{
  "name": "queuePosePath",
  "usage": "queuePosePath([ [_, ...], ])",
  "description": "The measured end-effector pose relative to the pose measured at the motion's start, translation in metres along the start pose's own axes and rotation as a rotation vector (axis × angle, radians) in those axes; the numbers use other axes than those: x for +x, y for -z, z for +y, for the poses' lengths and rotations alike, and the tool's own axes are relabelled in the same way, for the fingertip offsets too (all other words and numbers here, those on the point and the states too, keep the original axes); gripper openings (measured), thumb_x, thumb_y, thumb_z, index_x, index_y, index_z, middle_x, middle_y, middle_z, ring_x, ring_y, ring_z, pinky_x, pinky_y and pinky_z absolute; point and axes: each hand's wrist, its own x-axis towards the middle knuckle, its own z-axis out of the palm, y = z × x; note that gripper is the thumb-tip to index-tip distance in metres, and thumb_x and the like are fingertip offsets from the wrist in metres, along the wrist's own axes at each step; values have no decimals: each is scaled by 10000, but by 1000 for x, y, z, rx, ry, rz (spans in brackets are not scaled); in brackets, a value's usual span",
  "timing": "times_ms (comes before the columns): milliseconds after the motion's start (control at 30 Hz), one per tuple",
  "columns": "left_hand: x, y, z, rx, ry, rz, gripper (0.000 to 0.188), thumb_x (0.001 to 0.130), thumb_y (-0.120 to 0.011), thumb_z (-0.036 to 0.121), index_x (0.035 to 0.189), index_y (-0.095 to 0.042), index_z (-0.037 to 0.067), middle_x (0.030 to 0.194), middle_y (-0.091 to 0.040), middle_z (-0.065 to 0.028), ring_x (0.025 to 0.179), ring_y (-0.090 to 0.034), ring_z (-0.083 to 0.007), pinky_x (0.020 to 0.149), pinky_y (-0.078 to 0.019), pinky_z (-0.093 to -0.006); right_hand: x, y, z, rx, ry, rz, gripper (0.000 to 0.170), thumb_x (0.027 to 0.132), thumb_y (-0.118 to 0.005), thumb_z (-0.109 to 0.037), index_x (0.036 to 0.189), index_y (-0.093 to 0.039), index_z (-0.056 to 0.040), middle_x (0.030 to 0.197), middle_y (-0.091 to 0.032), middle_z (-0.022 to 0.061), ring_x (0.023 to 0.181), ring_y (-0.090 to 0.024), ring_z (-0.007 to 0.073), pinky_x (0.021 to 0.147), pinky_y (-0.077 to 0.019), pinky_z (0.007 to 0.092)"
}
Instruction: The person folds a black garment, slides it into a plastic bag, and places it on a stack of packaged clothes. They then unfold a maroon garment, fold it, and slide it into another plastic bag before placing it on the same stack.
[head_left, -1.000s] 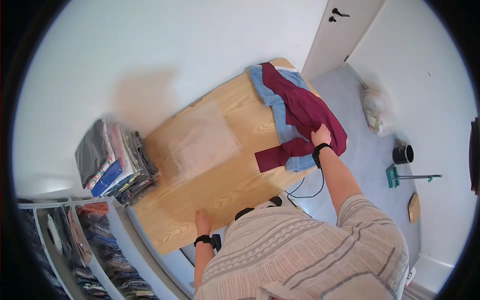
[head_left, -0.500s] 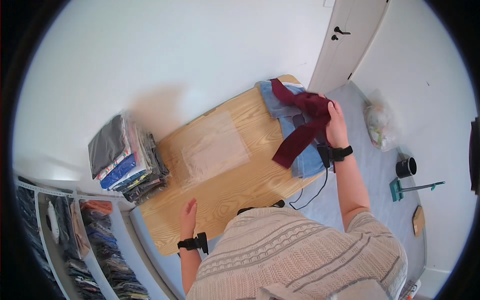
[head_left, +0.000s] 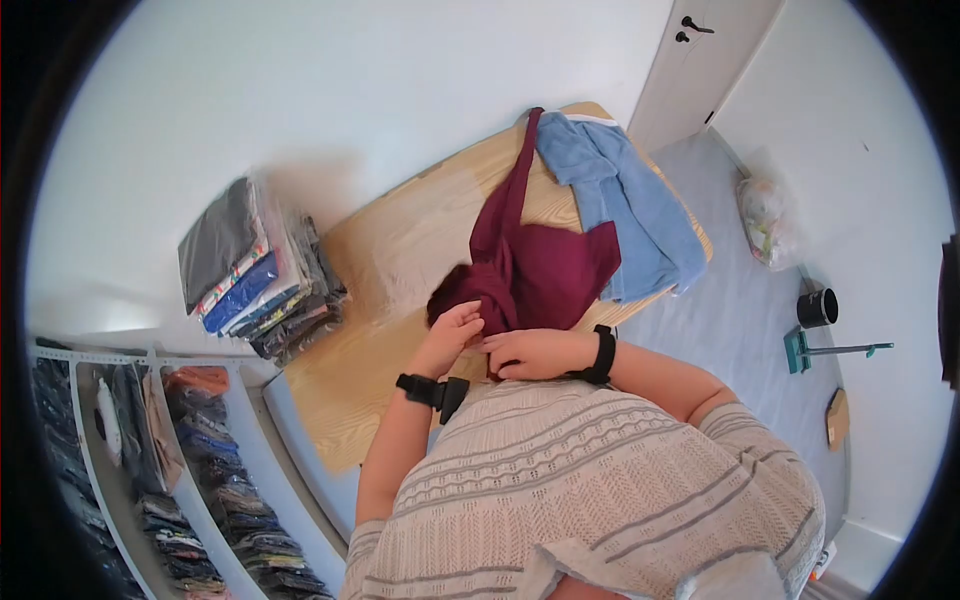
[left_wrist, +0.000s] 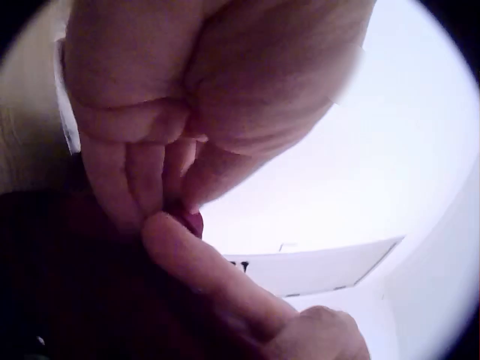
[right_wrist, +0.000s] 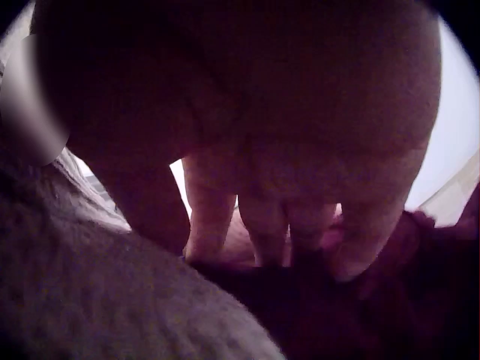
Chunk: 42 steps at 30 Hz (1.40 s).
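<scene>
A maroon long-sleeved garment (head_left: 560, 270) is bunched over the table's near side, one sleeve stretching to the far edge. My left hand (head_left: 450, 340) pinches its gathered end between thumb and fingers; a bit of maroon cloth (left_wrist: 193, 221) shows at the fingertips in the left wrist view. Close beside it, right in front of my body, my right hand (head_left: 540, 355) grips the same garment with bent fingers. In the right wrist view, the fingers (right_wrist: 262, 232) of that hand go down into the dark maroon cloth. A light-blue garment (head_left: 640, 205) lies on the table at the right.
On the wooden table (head_left: 345, 400) a clear plastic bag (head_left: 400, 255) lies flat. A stack of bagged clothes (head_left: 255, 270) stands at the left, above shelves of folded clothes (head_left: 220, 480). A black bin (head_left: 818, 307) and a filled plastic bag (head_left: 768, 220) are on the floor at right.
My right hand has lifted the maroon garment off the light-blue one and pulled it left, towards my body. My left hand has come over from the table's near edge and taken hold of it.
</scene>
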Motion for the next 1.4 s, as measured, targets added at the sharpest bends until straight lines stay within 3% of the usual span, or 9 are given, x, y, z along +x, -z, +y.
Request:
queuePosePath([
  [267, 7, -8, -22, -55, 56, -13, 354, 928, -440, 16, 1277, -493, 42, 1136, -600, -25, 985, -571, -107, 878, -456, -263, -31, 32, 24, 53, -241, 400, 189, 853, -580, -104, 1024, -606, -29, 952, -642, 117, 891, -615, 221, 791, -482, 319],
  [467, -50, -39, 59, 246, -218, -349, 289, 838, -508, -82, 1092, -629, -15, 1093, -631, -60, 1013, -565, -142, 878, -445, -275, -28, 62, 62, -243, -172, 743, 506, 739, -502, 121, 1208, -549, -65, 1194, -573, 167, 1125, -539, 275, 971, -407, 332],
  [567, -66, -31, 75, 120, -362, -595, 266, 830, -531, -68, 1075, -628, -27, 1082, -633, -63, 991, -571, -147, 872, -446, -279, -28, 66, 76, -505, -200, 586, 513, 679, -541, 104, 1153, -573, -89, 1281, -507, 191, 1210, -474, 328, 1031, -350, 402],
  [633, -83, -33, 91, 80, -348, -531, 226, 839, -585, 11, 1056, -634, -25, 1029, -639, -54, 950, -575, -139, 861, -449, -287, -27, 65, 101, -602, -55, 510, 441, 685, -541, 86, 1070, -615, -115, 1198, -564, 175, 1169, -498, 332, 1049, -326, 429],
  [767, -113, -29, 131, 39, -175, -278, 352, 784, -695, 125, 1106, -616, 6, 922, -643, -43, 893, -581, -111, 789, -473, -262, -27, 75, 74, -381, -452, 378, 288, 692, -588, 17, 954, -638, -93, 964, -645, 117, 1044, -543, 334, 948, -397, 429],
  [900, -133, -3, 123, 381, -432, 470, 285, 776, -698, 62, 1043, -621, 2, 882, -641, -15, 797, -599, -109, 734, -488, -249, -54, 99, 22, -700, -80, 1253, 201, 655, -653, 22, 832, -596, -54, 857, -642, 96, 824, -602, 309, 834, -450, 398],
  [967, -144, 1, 125, 236, -442, 552, 250, 774, -690, 36, 1014, -630, 7, 852, -639, -34, 800, -604, -105, 724, -490, -240, -68, 107, -27, -770, 169, 1274, 232, 620, -668, 56, 773, -528, -49, 826, -626, 84, 766, -595, 293, 780, -458, 389],
  [1267, -73, 43, 6, 412, -241, 467, 213, 866, -604, 140, 1000, -641, -21, 873, -664, -94, 790, -608, -175, 725, -470, -289, -115, 19, 70, -447, -479, 410, 294, 681, -688, -61, 958, -595, -26, 892, -637, 142, 894, -599, 330, 748, -482, 367],
  [1400, -31, 63, -79, 740, -253, 421, 225, 889, -569, 180, 982, -617, -19, 880, -645, -149, 832, -603, -289, 760, -465, -331, -100, 6, 118, -57, -637, 332, 366, 734, -673, -90, 1080, -582, -15, 981, -636, 158, 924, -610, 305, 797, -489, 376],
])
